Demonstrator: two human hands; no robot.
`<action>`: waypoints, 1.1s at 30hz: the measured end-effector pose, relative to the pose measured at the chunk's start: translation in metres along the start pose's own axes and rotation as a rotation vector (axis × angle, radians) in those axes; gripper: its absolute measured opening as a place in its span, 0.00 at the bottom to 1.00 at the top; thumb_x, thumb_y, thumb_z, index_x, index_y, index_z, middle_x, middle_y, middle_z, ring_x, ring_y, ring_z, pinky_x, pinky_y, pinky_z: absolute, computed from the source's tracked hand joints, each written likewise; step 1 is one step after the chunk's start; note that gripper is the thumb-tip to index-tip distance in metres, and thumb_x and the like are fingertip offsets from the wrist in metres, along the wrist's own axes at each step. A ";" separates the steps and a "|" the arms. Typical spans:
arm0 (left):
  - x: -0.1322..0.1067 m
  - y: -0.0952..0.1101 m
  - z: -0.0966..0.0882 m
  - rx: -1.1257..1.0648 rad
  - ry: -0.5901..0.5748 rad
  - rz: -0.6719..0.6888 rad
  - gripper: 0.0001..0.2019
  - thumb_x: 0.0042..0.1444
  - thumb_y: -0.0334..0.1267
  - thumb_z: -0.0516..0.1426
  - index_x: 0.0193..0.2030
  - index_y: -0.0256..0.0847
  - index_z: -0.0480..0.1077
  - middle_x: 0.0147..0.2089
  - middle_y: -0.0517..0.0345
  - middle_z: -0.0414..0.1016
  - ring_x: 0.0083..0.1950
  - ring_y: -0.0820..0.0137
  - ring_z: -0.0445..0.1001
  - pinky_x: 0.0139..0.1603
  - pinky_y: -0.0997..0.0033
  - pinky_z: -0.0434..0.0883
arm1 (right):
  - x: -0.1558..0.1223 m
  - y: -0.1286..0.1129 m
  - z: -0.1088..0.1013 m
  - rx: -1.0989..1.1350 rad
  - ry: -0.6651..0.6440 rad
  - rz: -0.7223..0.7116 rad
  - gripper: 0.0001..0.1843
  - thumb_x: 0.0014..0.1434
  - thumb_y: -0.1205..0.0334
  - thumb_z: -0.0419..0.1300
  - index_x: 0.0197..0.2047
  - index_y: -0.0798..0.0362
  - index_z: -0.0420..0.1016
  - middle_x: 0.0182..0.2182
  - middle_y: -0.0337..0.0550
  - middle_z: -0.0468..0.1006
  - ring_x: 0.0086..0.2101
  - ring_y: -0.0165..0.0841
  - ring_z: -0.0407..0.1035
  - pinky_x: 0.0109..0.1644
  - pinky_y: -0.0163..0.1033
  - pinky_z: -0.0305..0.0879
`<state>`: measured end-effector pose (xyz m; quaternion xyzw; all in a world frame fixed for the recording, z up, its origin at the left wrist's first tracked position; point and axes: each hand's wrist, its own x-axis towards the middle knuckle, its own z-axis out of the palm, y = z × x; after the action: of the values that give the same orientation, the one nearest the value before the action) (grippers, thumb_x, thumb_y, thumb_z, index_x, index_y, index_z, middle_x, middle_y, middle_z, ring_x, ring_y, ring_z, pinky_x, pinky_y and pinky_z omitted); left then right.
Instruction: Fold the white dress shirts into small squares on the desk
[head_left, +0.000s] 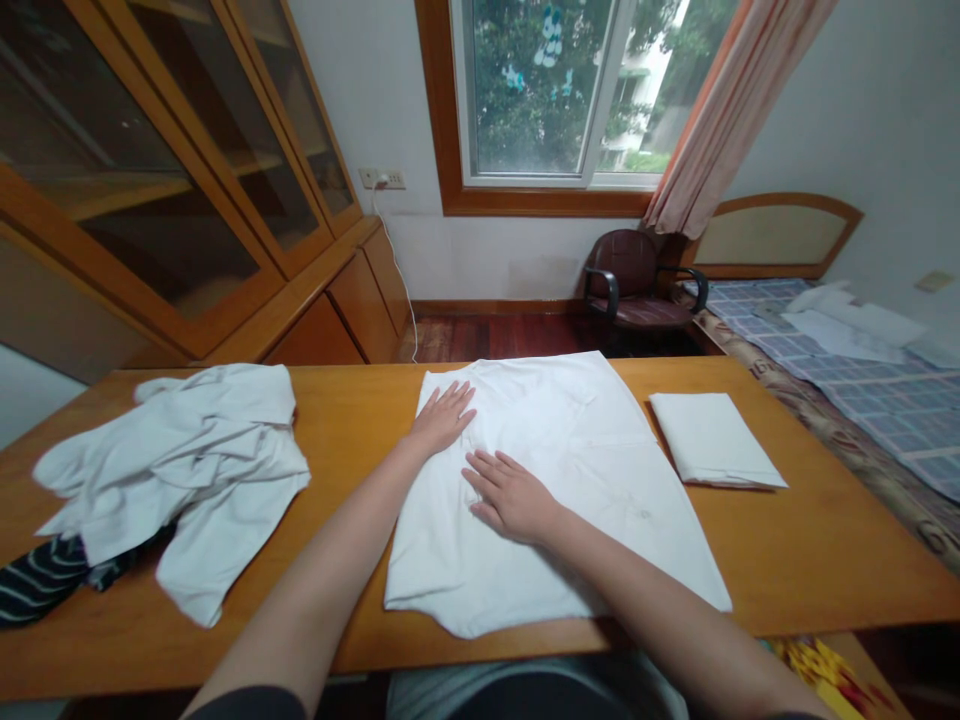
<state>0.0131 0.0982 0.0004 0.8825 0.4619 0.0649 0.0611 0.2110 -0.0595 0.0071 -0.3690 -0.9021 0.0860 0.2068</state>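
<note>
Single view taken from wearer's head, over near side of table (360, 400), aimed forward and down; left hand (444, 418) and right hand (517, 500) framed close, window (540, 100) and office chair (634, 275) caught farther off.

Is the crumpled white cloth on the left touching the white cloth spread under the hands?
Apart. The head view shows a strip of bare wooden tabletop between the crumpled cloth and the spread cloth.

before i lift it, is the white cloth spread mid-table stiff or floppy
The spread white cloth is probably floppy, given its soft wrinkles. Lying flat and thin-looking, it seems light for its size. Pushed, its flat expanse should bunch, not roll.
</note>
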 end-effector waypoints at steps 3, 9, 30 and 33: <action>0.008 -0.002 0.004 0.020 0.011 -0.051 0.29 0.71 0.50 0.40 0.74 0.45 0.50 0.77 0.54 0.45 0.78 0.61 0.41 0.75 0.47 0.41 | -0.010 -0.004 -0.001 -0.006 -0.012 0.015 0.30 0.69 0.51 0.54 0.69 0.55 0.60 0.69 0.57 0.58 0.69 0.41 0.49 0.71 0.55 0.49; 0.019 -0.003 0.005 0.034 0.012 -0.136 0.30 0.70 0.51 0.39 0.74 0.42 0.51 0.77 0.53 0.45 0.78 0.59 0.41 0.75 0.46 0.41 | -0.025 -0.005 -0.009 0.020 -0.038 -0.010 0.29 0.69 0.53 0.54 0.69 0.55 0.60 0.69 0.55 0.59 0.69 0.41 0.51 0.71 0.55 0.52; -0.108 0.104 0.014 0.048 0.131 -0.121 0.32 0.69 0.53 0.42 0.77 0.47 0.42 0.76 0.54 0.48 0.77 0.59 0.44 0.76 0.46 0.45 | -0.104 0.098 -0.054 -0.129 0.122 0.524 0.26 0.71 0.54 0.47 0.68 0.54 0.65 0.69 0.53 0.60 0.68 0.47 0.52 0.69 0.61 0.54; -0.110 0.096 0.010 0.051 0.119 -0.122 0.32 0.68 0.53 0.43 0.76 0.50 0.42 0.76 0.56 0.49 0.77 0.59 0.45 0.76 0.46 0.46 | -0.120 0.114 -0.054 -0.136 0.146 0.591 0.27 0.71 0.52 0.47 0.66 0.53 0.67 0.68 0.54 0.61 0.68 0.48 0.54 0.69 0.63 0.54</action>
<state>0.0296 -0.0473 0.0005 0.8485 0.5191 0.1017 0.0150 0.3832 -0.0624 -0.0167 -0.6335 -0.7421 0.0554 0.2118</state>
